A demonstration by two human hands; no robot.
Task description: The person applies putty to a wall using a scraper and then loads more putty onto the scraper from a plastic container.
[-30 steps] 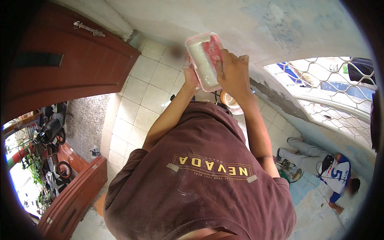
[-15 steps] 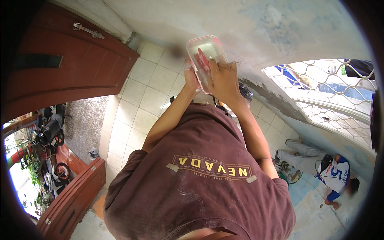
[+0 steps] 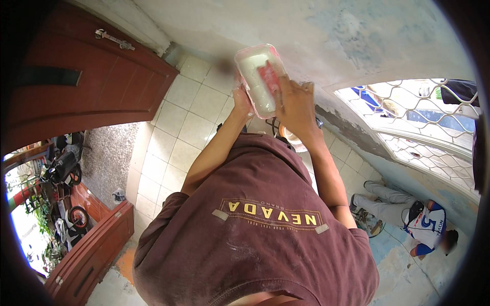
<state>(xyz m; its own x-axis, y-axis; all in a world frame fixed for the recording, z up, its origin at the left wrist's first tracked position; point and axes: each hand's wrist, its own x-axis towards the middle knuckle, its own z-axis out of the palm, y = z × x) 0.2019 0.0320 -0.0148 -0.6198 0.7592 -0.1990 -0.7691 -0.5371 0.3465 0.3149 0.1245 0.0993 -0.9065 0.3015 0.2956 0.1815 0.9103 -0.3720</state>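
Note:
My left hand [image 3: 243,103] is wrapped around the left side of a rectangular, clear plastic tub [image 3: 255,48] with a pinkish rim. White paste [image 3: 250,70] coats the inside of the tub. A flat red scraper [image 3: 268,76] is in my right hand [image 3: 297,108], its blade slightly blurred over the paste. The right fingers close around the scraper's near end at the tub's right edge. Both arms reach forward, and the tub is held above the tiled floor, close to the wall.
A patchy plastered wall [image 3: 306,35] rises ahead. On the right is a window with a wavy metal grille [image 3: 418,120]; below it a person [image 3: 423,222] works by the wall. A brown-red door [image 3: 97,86] stands at left, with motorcycles [image 3: 66,163] outside. Beyond my right wrist sits a round container [image 3: 290,134].
The red scraper and my right hand have moved right, showing more white paste and the scraper's flat face. The tub has shifted slightly left. The round container has come into sight.

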